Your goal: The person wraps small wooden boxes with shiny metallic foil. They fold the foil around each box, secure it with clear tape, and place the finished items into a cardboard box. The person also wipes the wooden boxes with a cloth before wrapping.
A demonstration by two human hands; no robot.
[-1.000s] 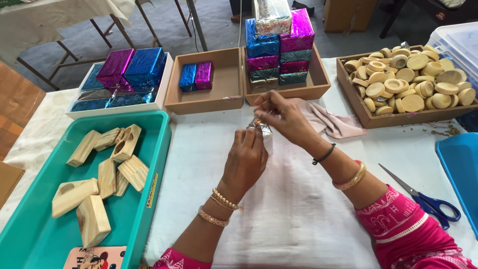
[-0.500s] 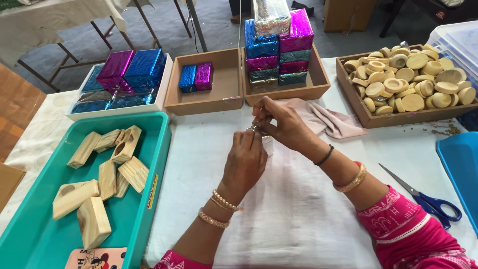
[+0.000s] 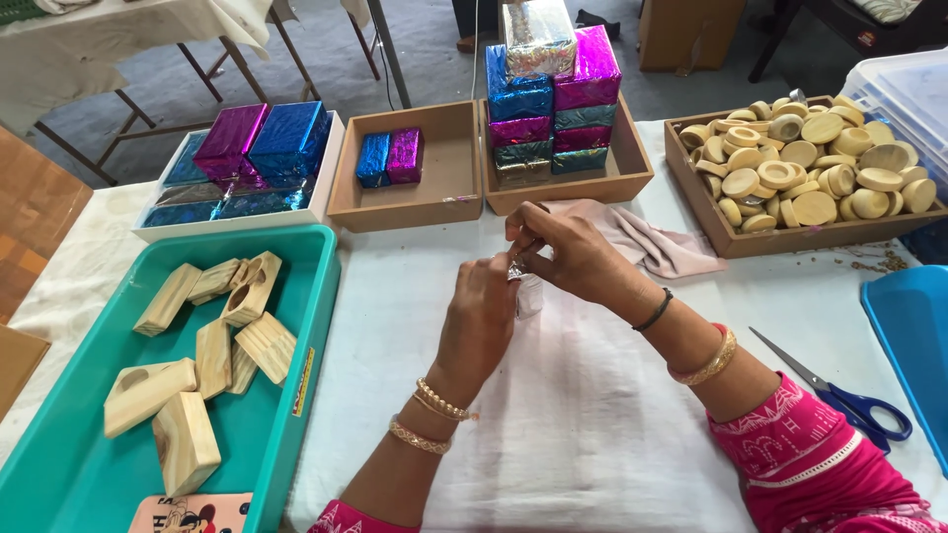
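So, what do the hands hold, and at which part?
Both hands, left hand and right hand, pinch the top end of a small silvery foil-wrapped piece with their fingers.

Small silvery foil-wrapped piece (image 3: 515, 268), crinkled and shiny, pinched between the fingertips of both hands, held just above the white cloth-covered worktop (image 3: 592, 415), near its middle, mostly hidden by the fingers, exact shape not discernible
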